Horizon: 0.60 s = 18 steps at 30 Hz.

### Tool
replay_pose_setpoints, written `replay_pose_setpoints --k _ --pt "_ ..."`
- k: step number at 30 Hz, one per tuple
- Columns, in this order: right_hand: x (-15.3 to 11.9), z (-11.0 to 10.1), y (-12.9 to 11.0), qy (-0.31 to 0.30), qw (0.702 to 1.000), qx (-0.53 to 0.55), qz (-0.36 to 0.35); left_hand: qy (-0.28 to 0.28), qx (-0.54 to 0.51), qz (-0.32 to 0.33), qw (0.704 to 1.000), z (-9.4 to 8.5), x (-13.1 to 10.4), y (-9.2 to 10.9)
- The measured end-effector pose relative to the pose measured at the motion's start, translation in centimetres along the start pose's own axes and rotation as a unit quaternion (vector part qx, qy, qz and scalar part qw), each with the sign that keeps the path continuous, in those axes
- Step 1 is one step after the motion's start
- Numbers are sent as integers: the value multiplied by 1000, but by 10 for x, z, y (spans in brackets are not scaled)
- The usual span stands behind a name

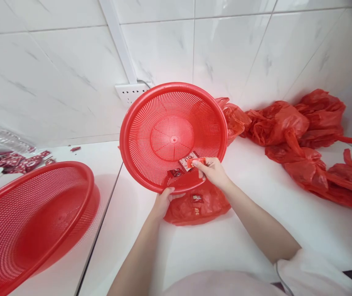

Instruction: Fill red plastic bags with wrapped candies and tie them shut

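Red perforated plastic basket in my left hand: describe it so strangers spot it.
Find the white marbled tile wall, then the white tabletop before it. Mid-picture, a round red perforated plastic basket tilts its mouth toward you. Your left hand grips its rim, unlike the second red plastic basket far left.

The central basket [135,148] is red with a mesh pattern, the packet [185,163] inside it white with dark print, the bags [286,121] right of it red, the second basket [55,205] left of it red, the counter [265,242] beneath it white, and the wall tiles [160,49] behind it white with grey veins.
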State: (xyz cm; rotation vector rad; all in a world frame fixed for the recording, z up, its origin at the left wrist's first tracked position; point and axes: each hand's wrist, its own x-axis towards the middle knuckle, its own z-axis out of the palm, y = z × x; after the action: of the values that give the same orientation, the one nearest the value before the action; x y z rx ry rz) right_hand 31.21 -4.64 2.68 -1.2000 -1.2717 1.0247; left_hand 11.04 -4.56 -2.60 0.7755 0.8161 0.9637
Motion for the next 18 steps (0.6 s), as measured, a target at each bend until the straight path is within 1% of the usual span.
replay_pose_setpoints --k 3,5,6,8,10,11,12,16,18 --pt "3 0 0 -21 998 62 16 7 8 8 1000 2 -1 0" --pt "3 -2 -1 -52 995 88 -4 6 9 8 1000 3 -2 1" --pt "3 -3 -2 -71 993 88 -19 4 9 5 1000 4 -2 2" --pt "2 -7 -5 -130 988 66 -43 0 7 -1 1000 5 -3 3" --pt "0 -9 -6 -194 979 39 -48 -8 7 -6 1000 6 -3 4" --pt "-1 -9 -5 -211 976 34 -46 -11 8 -7 1000 6 -3 5" --pt "-1 -8 -4 -215 975 37 -41 -13 9 -6 1000 6 -3 5" --pt "0 -4 5 -177 980 87 -8 -17 9 -2 1000 4 -2 5" --pt "1 -3 7 -175 981 82 -4 -19 9 -5 1000 3 -1 4"
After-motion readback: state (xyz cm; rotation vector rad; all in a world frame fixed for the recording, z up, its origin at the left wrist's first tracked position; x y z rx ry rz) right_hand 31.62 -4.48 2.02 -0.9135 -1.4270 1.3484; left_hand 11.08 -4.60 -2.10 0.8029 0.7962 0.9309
